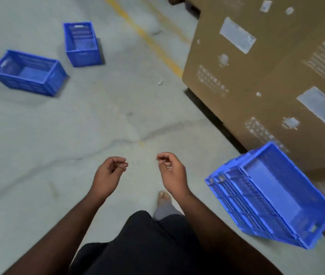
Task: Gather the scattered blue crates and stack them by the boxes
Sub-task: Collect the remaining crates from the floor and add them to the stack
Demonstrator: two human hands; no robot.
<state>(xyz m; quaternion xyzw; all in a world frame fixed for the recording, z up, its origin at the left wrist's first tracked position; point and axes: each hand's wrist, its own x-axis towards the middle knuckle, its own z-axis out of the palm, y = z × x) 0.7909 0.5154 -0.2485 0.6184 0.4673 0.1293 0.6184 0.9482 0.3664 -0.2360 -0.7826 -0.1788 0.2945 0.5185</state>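
A stack of blue crates stands on the floor at the right, close against the big cardboard boxes. Two single blue crates lie farther off: one at the far left, one behind it toward the middle. Both stand upright with nothing inside. My left hand and my right hand hang in front of me over bare floor, fingers loosely curled, holding nothing. The right hand is a short way left of the stack, not touching it.
The floor is grey concrete with cracks, and a yellow painted line runs toward the boxes' corner. A small white scrap lies near that line. My bare foot shows below my hands.
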